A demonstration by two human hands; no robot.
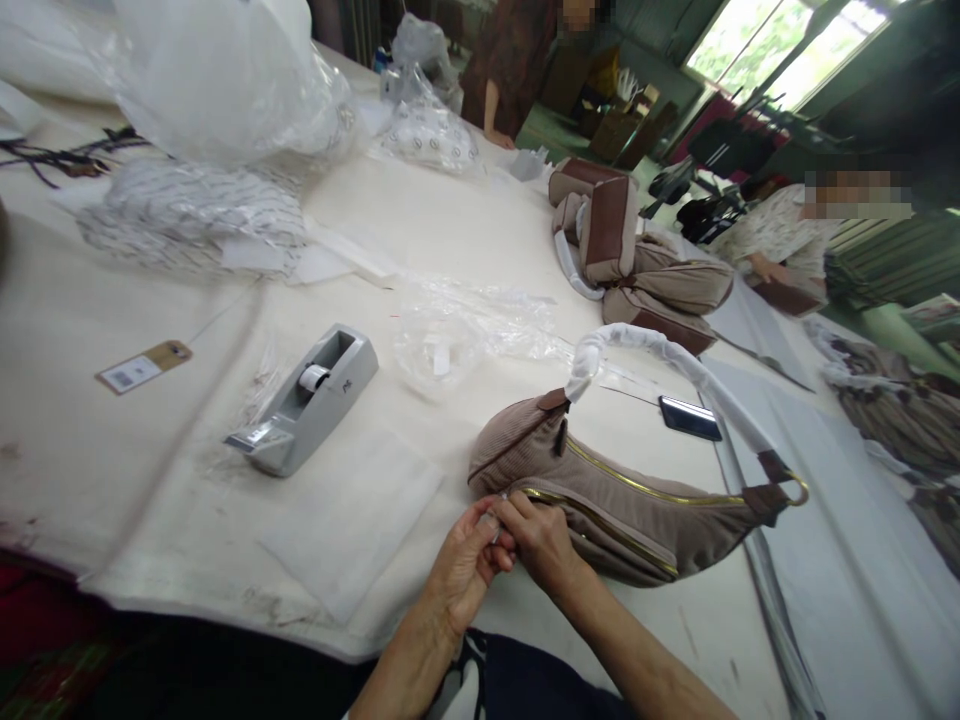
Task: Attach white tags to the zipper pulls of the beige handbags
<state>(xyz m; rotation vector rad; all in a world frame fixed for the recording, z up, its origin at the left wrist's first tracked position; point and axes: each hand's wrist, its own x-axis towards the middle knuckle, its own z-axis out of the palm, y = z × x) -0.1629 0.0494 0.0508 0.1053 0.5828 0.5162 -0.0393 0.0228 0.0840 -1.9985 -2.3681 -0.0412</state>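
Observation:
A taupe corduroy shoulder bag with brass zippers lies on the covered table in front of me. White wrapping covers its raised strap. At the near left end of the front zipper, both hands meet with bent fingers. My left hand is pinched around something small and pale that I cannot make out. Against the bag, my right hand has its fingers closed at the same spot, and what they hold is hidden. A sheet of thin white paper lies left of my hands.
A grey tape dispenser and a tan hang tag are on the left. Clear plastic lies mid-table. A phone rests behind the bag. More bags are piled farther back, where two people stand.

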